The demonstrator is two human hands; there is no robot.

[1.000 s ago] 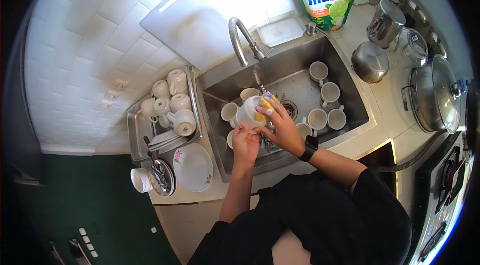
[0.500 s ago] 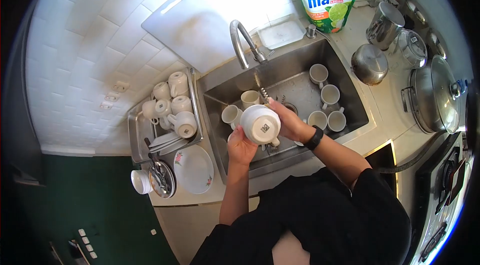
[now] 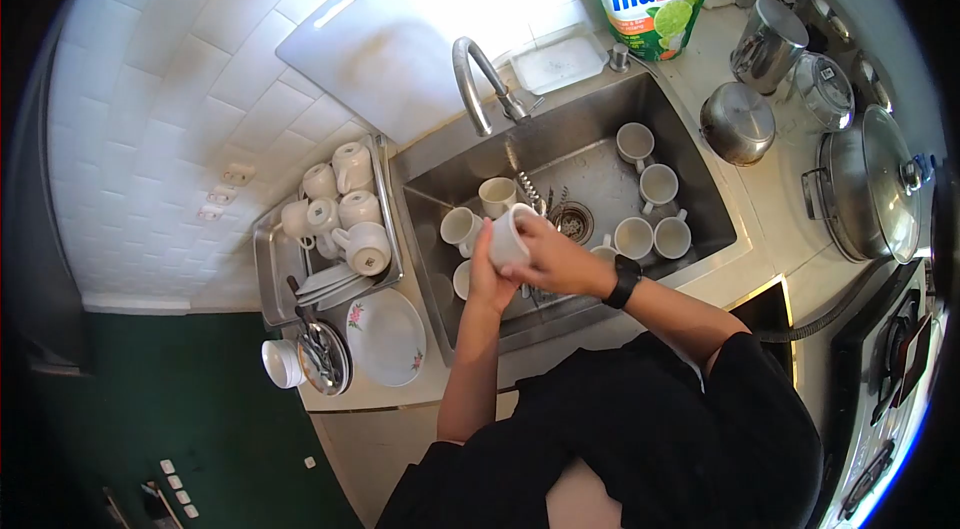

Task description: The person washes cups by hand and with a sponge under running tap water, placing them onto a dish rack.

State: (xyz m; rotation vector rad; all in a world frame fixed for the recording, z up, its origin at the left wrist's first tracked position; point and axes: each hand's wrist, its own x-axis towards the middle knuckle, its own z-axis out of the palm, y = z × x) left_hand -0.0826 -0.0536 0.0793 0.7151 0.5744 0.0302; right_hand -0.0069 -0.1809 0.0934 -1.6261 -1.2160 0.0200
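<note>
The white mug is being held up over the stainless-steel sink; the left hand is cupping one side while the right hand is gripping the other, presumably keeping it steady and clear of the ones below. I can't tell whether the right hand is also clasping something. More mugs are standing toward the basin's right wall, leaving bare floor around the drain. Leftward, other cups are crowding closer, and the gooseneck faucet is overhanging the back edge.
</note>
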